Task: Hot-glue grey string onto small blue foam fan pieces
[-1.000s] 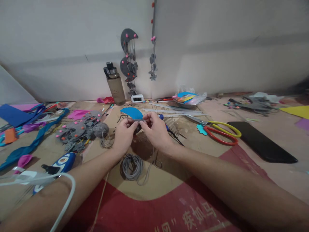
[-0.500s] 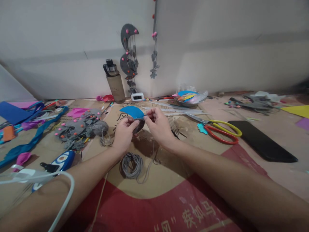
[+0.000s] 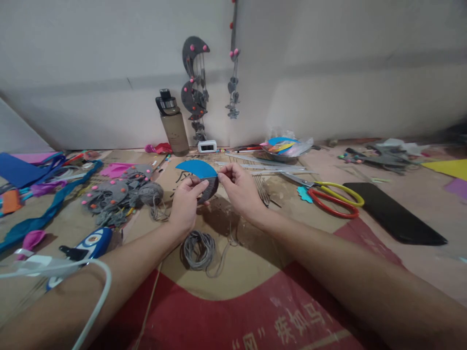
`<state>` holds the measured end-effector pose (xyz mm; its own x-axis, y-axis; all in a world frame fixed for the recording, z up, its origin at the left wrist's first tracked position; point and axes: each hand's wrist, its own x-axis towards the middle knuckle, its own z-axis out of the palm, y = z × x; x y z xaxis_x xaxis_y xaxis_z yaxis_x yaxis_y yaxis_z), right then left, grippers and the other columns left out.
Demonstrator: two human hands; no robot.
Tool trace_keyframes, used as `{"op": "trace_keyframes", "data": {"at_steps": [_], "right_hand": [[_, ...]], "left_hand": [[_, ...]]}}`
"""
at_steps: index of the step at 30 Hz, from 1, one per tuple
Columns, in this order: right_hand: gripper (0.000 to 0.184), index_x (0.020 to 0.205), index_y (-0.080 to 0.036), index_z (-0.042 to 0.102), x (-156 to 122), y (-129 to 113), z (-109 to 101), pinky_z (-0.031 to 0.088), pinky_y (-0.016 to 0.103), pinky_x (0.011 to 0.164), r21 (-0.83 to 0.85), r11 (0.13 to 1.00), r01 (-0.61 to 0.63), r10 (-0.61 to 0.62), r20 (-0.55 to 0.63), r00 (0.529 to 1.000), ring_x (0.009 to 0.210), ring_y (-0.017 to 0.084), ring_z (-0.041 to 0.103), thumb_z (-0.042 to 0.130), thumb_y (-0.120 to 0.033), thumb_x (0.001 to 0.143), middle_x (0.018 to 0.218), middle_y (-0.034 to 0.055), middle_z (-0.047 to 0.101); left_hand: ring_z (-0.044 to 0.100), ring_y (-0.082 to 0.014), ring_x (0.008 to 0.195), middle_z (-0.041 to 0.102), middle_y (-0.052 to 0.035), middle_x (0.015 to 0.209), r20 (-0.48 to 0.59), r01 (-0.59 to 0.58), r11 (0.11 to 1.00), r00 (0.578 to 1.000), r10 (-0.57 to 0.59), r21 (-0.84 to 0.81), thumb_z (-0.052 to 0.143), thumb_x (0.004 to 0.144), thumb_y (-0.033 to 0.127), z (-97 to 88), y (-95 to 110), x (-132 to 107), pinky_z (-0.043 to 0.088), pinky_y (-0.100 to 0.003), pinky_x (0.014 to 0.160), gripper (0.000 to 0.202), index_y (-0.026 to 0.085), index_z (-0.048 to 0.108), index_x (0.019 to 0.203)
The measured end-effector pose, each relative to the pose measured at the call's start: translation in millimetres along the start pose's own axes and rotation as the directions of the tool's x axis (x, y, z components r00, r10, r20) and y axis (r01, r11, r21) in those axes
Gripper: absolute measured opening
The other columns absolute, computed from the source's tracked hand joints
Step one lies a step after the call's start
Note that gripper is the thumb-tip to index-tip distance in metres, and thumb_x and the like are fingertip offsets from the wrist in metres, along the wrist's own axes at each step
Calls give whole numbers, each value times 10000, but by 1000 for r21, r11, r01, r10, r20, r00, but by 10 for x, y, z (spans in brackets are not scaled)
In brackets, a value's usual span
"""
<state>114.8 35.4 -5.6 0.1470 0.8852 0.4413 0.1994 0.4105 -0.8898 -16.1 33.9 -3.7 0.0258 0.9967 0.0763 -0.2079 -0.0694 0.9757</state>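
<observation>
My left hand [image 3: 188,197] grips a crescent-shaped piece [image 3: 197,168], bright blue on its upper part and wrapped in dark grey yarn lower down. The thumb presses on the wrapped part. My right hand [image 3: 236,187] is pinched at the crescent's right edge, with fingertips closed on what looks like the grey yarn; the exact grip is too small to be sure of. From below the right hand a thin strand hangs to a loose coil of grey yarn [image 3: 199,250] on the cardboard beneath both hands.
Scissors [image 3: 328,194], a fork [image 3: 261,189] and a black phone [image 3: 396,214] lie to the right. On the left are grey felt pieces with pompoms [image 3: 109,194], a yarn ball [image 3: 151,193] and a blue glue gun [image 3: 97,243] with its cable. A bottle [image 3: 175,126] stands behind.
The crescent has tilted slightly, with its blue tip farther left, and more of the dark wrapped part shows. My right fingers have shifted a little at its edge.
</observation>
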Motion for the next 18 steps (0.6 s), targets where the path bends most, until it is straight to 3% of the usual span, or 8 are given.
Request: {"op": "trace_keyframes", "data": {"at_steps": [13,18], "right_hand": [[182,702,-182,527,11,5,-10,377,256,625,-42,998,-52,54,26,998,625,113,458,466,-322,800,659,-17,519],[187,698,-190,511,18,11,-23,363,253,595,-57,997,-58,60,38,997,600,116,431,461,-339,800,623,-25,486]], "left_hand": [[500,-90,534,529,39,655,80,25,997,997,-19,-74,691,639,319,-7,14,6,425,-186,407,260,187,478,705],[506,-80,560,549,27,641,91,-19,999,996,21,-27,658,687,338,-30,24,52,421,-190,525,201,168,552,688]]}}
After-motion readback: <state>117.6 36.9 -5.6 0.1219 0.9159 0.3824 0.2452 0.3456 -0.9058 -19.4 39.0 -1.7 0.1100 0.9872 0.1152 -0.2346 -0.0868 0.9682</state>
